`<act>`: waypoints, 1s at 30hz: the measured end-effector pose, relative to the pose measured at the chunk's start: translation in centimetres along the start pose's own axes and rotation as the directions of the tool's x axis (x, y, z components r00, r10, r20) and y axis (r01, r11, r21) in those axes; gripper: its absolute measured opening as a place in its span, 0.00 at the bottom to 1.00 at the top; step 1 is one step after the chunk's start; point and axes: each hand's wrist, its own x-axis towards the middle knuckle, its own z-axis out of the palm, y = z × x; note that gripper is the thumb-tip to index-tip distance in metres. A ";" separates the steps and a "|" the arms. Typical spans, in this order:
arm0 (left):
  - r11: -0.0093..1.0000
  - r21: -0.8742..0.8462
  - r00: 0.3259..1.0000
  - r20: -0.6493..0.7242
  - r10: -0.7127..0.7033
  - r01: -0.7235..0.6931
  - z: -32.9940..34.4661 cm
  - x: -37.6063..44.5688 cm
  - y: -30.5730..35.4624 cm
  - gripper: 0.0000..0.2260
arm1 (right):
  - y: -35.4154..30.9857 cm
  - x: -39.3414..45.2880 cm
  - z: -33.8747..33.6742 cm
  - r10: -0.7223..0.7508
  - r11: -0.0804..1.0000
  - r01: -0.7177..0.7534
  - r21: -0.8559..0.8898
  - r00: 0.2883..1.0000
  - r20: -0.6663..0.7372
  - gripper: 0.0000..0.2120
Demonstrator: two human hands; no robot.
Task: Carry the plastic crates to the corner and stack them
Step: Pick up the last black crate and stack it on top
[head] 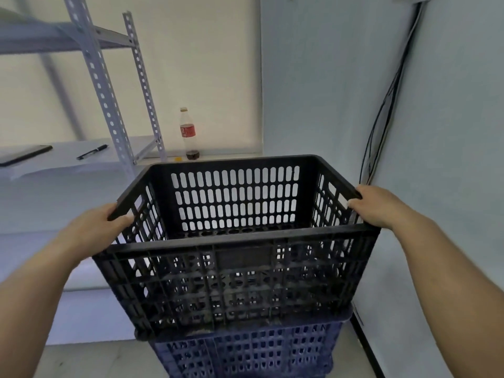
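Pale blue walls (327,77), grey floor (90,358), slotted metal shelving (101,77) — cables (387,105) down the corner

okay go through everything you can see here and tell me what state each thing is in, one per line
black crate: upright, empty, on top of the blue crate
blue crate: on the floor, under the black crate
left hand: grips the black crate's left rim
right hand: grips the black crate's right rim
bottle: upright, capped, nearly empty
pen: lying flat on the shelf

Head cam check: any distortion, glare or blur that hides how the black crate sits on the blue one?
Head view: wide-angle bends the shelving post; light is even, no glare; black crate fairly sharp, but its dark base merges with the blue crate, so seating is unclear.
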 end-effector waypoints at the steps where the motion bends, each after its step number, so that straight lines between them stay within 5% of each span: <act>1: 1.000 -0.012 0.999 -0.036 0.008 -0.008 0.2 -0.7 -0.2 0.03 | 0.4 -0.4 0.1 -0.013 1.000 0.013 0.018 1.000 -0.015 0.07; 5: 0.997 0.076 0.991 -0.132 0.034 -0.024 1.2 -1.9 -1.6 0.07 | 1.6 -1.5 1.0 -0.031 0.990 0.039 0.139 0.998 -0.055 0.06; 12: 0.989 0.143 0.988 -0.142 0.065 -0.045 1.4 -1.2 -2.2 0.11 | 1.2 -1.5 1.1 0.027 0.998 -0.023 0.055 0.997 -0.071 0.08; 17: 0.963 0.270 0.979 -0.189 0.078 -0.025 1.3 -2.1 -1.7 0.16 | -0.5 -4.9 0.9 -0.102 0.990 0.081 -0.114 0.976 -0.190 0.14; 23: 0.871 0.464 0.967 -0.104 0.234 -0.161 2.6 -4.5 -1.7 0.39 | -2.6 -8.9 3.1 -0.191 0.940 0.137 -0.314 0.970 -0.149 0.26; 30: 0.838 0.494 0.956 -0.044 0.290 -0.231 2.8 -4.5 -2.6 0.31 | -3.4 -10.6 4.7 -0.263 0.911 0.201 -0.361 0.956 -0.133 0.26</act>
